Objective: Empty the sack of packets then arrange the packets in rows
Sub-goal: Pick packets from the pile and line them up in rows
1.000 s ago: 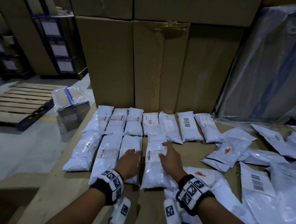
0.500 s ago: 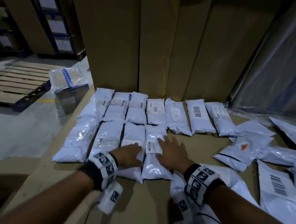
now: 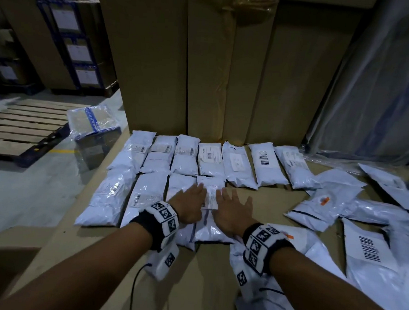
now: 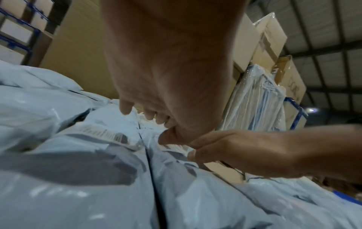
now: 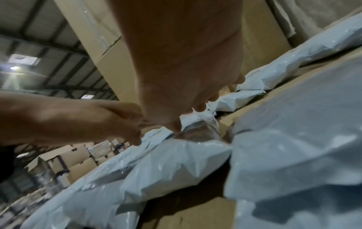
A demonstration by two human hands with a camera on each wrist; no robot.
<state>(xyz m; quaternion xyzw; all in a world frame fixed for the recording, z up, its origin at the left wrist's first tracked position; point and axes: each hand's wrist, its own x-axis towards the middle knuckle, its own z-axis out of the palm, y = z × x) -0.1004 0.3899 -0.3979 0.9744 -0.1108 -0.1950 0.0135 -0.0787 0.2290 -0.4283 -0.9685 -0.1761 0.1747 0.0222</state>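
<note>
White plastic packets lie in two rows on a cardboard surface (image 3: pixel 256 198). The back row (image 3: pixel 234 164) holds several packets side by side. The front row starts at the left (image 3: pixel 107 197), and its rightmost packet (image 3: pixel 211 198) lies between my hands. My left hand (image 3: pixel 189 205) rests flat along that packet's left edge, fingers straight. My right hand (image 3: pixel 233 210) lies flat along its right edge, fingers spread. In the left wrist view my left fingertips (image 4: pixel 125 108) touch the plastic. The right wrist view shows my right hand (image 5: pixel 186 77) over the same packet (image 5: pixel 176 162). I cannot make out a sack.
Loose packets lie scattered at the right (image 3: pixel 325 205) and under my right forearm (image 3: pixel 369 256). Tall cardboard boxes (image 3: pixel 204 71) stand right behind the back row. A plastic-wrapped stack (image 3: pixel 382 93) is at the back right. A wooden pallet (image 3: pixel 25 124) and a wrapped box (image 3: pixel 93 121) are on the floor to the left.
My left hand has moved right, from the third front-row packet to the left edge of the fourth. My right hand has stayed at that packet's right side.
</note>
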